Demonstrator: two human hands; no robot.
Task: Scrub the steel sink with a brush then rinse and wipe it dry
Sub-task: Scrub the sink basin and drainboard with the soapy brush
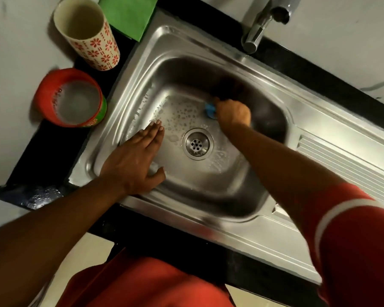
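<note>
Counter: black counter (47,151) edges the steel sink (208,202).
Left hand (133,160): flat, fingers straight, inside left wall.
Right hand (233,114): clenched around blue brush (210,110), far basin side.
Drain (197,143): between both hands.

**What you're wearing**

Your right arm carries a short red sleeve (350,235) with a white band near its hem (the edge is blurred). Your forearms and both hands are bare. Red clothing (146,282) covers your lower body.

The head camera looks steeply down, close above the steel sink (208,185) and both forearms.
</note>
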